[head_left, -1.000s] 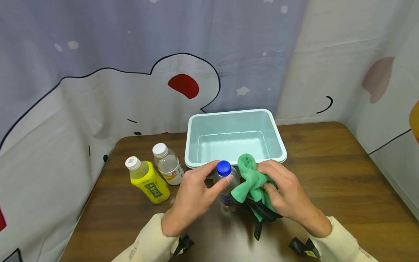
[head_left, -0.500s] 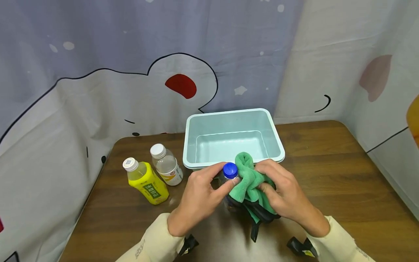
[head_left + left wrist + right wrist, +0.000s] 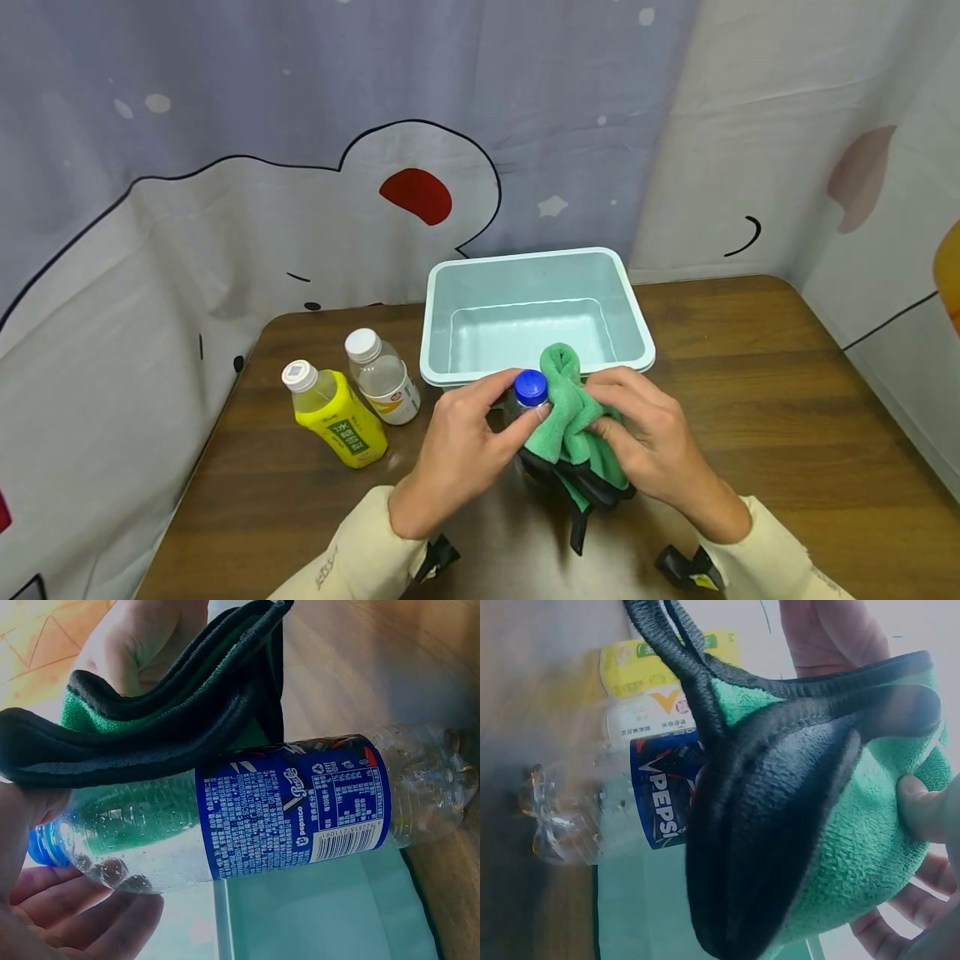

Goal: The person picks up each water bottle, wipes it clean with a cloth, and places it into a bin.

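The bottle [image 3: 292,806] stands between the two hands, its long axis close to upright, blue cap [image 3: 531,387] at the top and base towards the tabletop [image 3: 720,358]; whether the base bears on the wood is hard to tell from these angles. The left hand [image 3: 465,442] is the nearer one: its grip is clamped on the neck around the cap, thumb on the person's side. The right hand [image 3: 648,425] has its grip clamped on the bunched green cloth [image 3: 573,417] and seems clear of the bottle itself. The cloth lies between that grip and the bottle, against the bottle's right flank; this sideways contact looks like the relation that counts. The tub [image 3: 525,279] sits just beyond.
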A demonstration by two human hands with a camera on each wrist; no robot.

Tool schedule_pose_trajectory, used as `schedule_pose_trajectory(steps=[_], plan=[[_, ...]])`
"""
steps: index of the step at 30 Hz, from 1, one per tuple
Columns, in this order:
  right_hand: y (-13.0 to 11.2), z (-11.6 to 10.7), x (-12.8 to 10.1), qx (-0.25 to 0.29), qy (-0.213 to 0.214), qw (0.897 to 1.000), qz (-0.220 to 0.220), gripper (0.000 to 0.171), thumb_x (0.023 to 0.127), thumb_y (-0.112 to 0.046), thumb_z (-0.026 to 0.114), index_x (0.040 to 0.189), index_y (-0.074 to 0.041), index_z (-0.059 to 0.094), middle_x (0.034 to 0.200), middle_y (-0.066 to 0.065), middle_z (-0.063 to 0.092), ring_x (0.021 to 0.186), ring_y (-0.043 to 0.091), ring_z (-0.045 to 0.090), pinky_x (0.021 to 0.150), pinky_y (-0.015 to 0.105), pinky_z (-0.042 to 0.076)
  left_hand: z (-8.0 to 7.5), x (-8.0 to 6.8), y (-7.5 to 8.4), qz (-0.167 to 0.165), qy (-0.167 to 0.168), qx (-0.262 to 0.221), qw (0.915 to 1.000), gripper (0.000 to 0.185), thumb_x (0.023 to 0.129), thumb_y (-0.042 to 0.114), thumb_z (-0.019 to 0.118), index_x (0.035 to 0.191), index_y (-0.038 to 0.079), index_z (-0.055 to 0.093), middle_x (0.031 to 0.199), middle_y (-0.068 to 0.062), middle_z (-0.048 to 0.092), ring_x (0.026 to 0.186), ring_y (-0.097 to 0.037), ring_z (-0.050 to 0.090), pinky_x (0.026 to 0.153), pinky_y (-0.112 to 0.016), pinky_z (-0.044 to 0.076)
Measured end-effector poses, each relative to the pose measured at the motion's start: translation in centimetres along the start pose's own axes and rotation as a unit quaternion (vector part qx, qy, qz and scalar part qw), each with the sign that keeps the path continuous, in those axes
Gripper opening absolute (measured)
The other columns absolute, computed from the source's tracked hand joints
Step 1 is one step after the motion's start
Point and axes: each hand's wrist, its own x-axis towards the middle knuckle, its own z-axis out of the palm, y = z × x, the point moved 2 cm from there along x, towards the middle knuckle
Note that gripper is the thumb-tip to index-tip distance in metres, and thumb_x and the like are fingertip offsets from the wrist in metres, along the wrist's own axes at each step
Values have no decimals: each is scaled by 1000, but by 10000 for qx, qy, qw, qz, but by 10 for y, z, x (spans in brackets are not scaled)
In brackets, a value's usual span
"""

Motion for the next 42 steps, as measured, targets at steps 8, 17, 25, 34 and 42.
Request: schedule_pose_trajectory(steps=[8, 17, 25, 34, 42], plan=[[3, 1, 0, 505, 246, 9984, 117, 24, 98, -20, 72, 106, 2, 76, 103, 15, 72, 109, 12, 67, 103, 19, 52, 2, 0, 0, 69, -104, 32, 9999, 30, 91, 21, 82, 116, 8, 74, 109, -5, 80, 102, -16, 77, 89, -31, 63], [-4, 7, 4, 633, -142, 9966, 512, 38, 99, -23, 72, 128, 2, 68, 124, 15, 66, 122, 12, 60, 111, 19, 46, 4, -3, 1, 214, 40, 195, 9996, 33, 88, 14, 83, 119, 5, 73, 112, -9, 80, 106, -21, 77, 92, -35, 63], [0, 9, 7, 625, -548, 9931, 828, 34, 89, -5, 77, 121, 0, 68, 123, 14, 65, 123, 11, 58, 111, 17, 45, 5, -3, 1, 490, 56, 300, 9983, 29, 91, 14, 81, 117, 5, 73, 109, -8, 80, 106, -20, 77, 92, -32, 63], [4, 7, 8, 1191, -504, 9909, 378, 25, 84, 12, 75, 105, 2, 68, 112, 11, 62, 108, 10, 58, 97, 14, 51, 6, -2, 1, 655, -198, -16, 9977, 28, 94, 17, 77, 120, 7, 71, 108, -4, 80, 100, -14, 77, 88, -25, 62], [5, 7, 7, 943, -632, 9935, 69, 14, 91, -8, 76, 103, -3, 69, 102, 8, 63, 96, 11, 57, 85, 18, 49, 6, -3, -1, 741, -263, -128, 9968, 22, 97, 18, 74, 117, 9, 71, 101, 0, 78, 84, -7, 70, 81, -19, 59]])
